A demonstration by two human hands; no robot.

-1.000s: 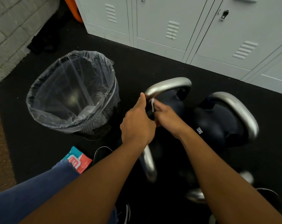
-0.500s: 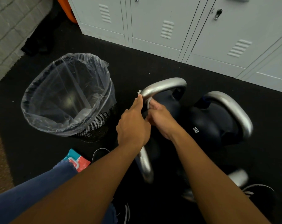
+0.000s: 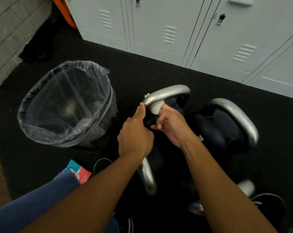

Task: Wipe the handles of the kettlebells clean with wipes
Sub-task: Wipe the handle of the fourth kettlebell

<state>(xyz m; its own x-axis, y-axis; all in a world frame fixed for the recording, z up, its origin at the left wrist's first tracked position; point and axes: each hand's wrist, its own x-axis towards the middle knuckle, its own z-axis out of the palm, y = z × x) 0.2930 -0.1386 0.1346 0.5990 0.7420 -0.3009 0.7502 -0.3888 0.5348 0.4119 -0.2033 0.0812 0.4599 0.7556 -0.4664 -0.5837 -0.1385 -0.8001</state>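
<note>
Several dark kettlebells with silver handles stand on the black floor. The far one's handle (image 3: 169, 92) arches in the middle of the view. A white wipe (image 3: 156, 107) is wrapped round its left leg, and my right hand (image 3: 171, 126) pinches it there. My left hand (image 3: 135, 133) grips the base of that leg, thumb pointing up along the metal. A second kettlebell (image 3: 216, 132) with a broad handle (image 3: 239, 118) sits to the right. A nearer handle (image 3: 147, 177) shows below my left wrist.
A mesh bin (image 3: 66, 105) lined with a clear bag stands at the left. A red and teal wipes packet (image 3: 78, 172) lies by my knee. Grey lockers (image 3: 176, 31) line the back. A brick wall is at far left.
The wipe has slid up the handle's left leg with my right hand, and more of it shows now. My left hand stays at the base of the handle.
</note>
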